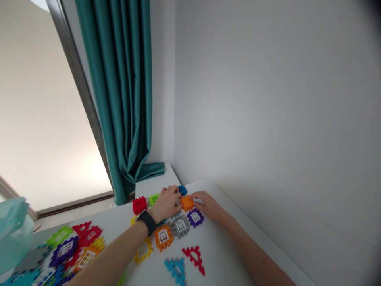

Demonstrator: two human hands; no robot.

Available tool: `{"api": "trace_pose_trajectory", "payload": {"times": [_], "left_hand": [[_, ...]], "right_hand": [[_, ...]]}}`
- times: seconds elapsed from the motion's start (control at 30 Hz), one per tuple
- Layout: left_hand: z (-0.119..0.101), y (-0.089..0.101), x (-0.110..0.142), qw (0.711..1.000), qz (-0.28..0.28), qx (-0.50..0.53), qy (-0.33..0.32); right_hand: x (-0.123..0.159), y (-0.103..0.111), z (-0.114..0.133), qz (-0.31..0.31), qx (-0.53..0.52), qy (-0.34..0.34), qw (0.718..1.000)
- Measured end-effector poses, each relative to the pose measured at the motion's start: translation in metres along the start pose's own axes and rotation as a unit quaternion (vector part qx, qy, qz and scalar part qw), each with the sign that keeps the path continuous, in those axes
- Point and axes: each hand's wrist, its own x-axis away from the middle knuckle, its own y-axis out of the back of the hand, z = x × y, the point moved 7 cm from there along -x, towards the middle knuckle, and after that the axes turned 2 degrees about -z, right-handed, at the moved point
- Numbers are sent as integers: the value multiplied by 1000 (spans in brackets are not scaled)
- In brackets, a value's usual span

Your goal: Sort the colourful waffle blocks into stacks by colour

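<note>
You are working at a white surface (226,246) pushed into a corner, with a plain white wall (268,99) along its right side. Beyond it stand a white ledge (154,178) and a teal curtain (119,79), bunched where it meets the ledge, beside a bright frosted window (50,119).

Your left grip (166,204), with a black watch (148,222) on the wrist, is curled over the far cluster of pieces. Your right grip (208,206) is loosely spread, its fingertips (195,197) at an orange waffle block (187,203), which sits between both grips. You cannot tell whether either grip has real hold of it.

Just beyond are a blue block (182,190), a green block (153,199) and a red cube (139,205). Nearer you lie purple (195,217), grey (180,225) and orange window pieces (163,237), plus red (195,258) and teal triangles (175,270).

At lower left, a heap of pieces (68,254) runs out of frame, and a translucent teal object (13,234) is too cut off to identify. Your left hand hides whatever lies beneath it.
</note>
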Motion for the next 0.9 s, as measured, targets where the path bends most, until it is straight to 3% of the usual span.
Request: {"api": "trace_pose_trajectory", "payload": {"times": [0.43, 0.67, 0.9], "left_hand": [[1, 11, 7, 1000, 12, -24, 5], [-1, 24, 18, 999, 6, -36, -4], [-1, 40, 40, 999, -4, -46, -8]], "right_hand": [[1, 4, 7, -24, 39, 18, 999], [3, 13, 45, -33, 91, 49, 994], [2, 7, 85, -26, 130, 79, 988]]}}
